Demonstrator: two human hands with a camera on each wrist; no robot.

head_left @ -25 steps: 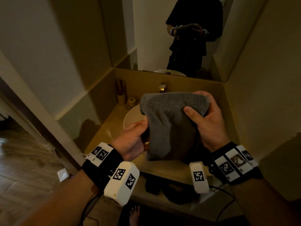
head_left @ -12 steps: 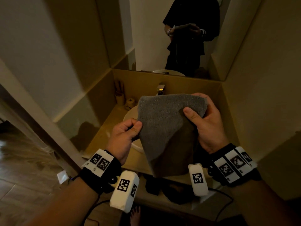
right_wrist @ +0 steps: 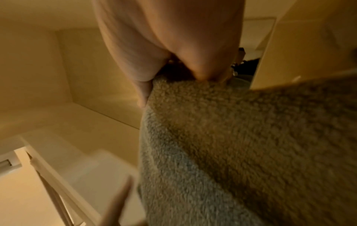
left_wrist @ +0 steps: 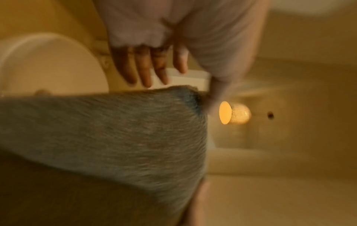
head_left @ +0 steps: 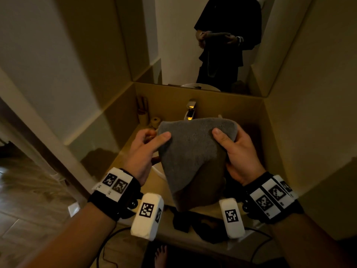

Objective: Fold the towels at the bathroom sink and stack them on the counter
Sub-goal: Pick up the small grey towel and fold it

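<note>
A grey towel (head_left: 191, 151) hangs in the air above the white sink basin (head_left: 157, 171). My left hand (head_left: 158, 137) pinches its top left corner, thumb on the near face. At the top right corner my right hand (head_left: 225, 136) pinches it the same way. The top edge runs fairly level between both hands and the cloth narrows as it hangs. The left wrist view is blurred and shows the towel (left_wrist: 106, 130) with my left thumb on its corner. In the right wrist view, the towel (right_wrist: 241, 145) bunches under my right hand (right_wrist: 173, 45).
A faucet (head_left: 190, 111) stands behind the towel. Small holders (head_left: 155, 121) sit at the counter's (head_left: 123, 151) back left. A mirror (head_left: 212, 45) rises above. Walls close in on both sides. Dark items (head_left: 202, 225) lie on the shelf below.
My left hand has climbed from the towel's lower left side to its top left corner. The bunched towel has spread out between both hands. The right hand has kept its grip.
</note>
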